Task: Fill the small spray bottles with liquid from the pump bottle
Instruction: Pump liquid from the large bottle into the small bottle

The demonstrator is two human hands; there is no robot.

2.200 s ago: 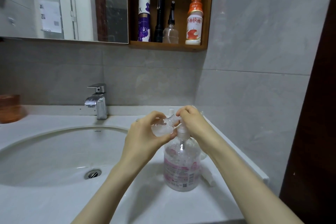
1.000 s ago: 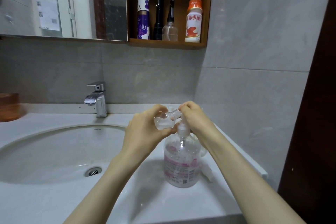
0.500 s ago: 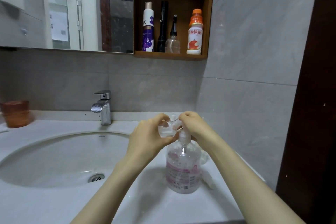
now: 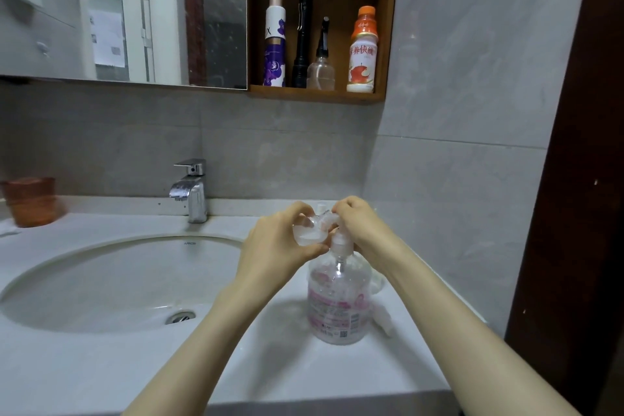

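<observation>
**A:** Where did the pump bottle (image 4: 337,300) stand?

**B:** Upright on the white counter (image 4: 101,365), just right of the sink basin (image 4: 101,280) and close to the right-hand wall. It was clear, with a pink label.

**A:** And the hands?

**B:** Both were above it. The left hand (image 4: 280,246) gripped a small spray bottle (image 4: 309,233), with fingers and thumb curled round its clear body, and held it against the pump's spout. The right hand (image 4: 361,226) was curled over the pump head, fingers bent down on top of it.

**A:** Was liquid coming out?

**B:** I could not tell, because the clear plastic and the fingers hid the spout.

**A:** What else was around?

**B:** A chrome faucet (image 4: 190,189) stood at the far edge of the basin and an orange cup (image 4: 30,201) sat far left. Above, beside the mirror (image 4: 118,10), a wooden shelf (image 4: 314,96) held a purple-and-white can (image 4: 275,44), a black flashlight (image 4: 303,40), a clear bottle with a black nozzle (image 4: 320,71) and an orange-capped drink bottle (image 4: 363,51).
</observation>
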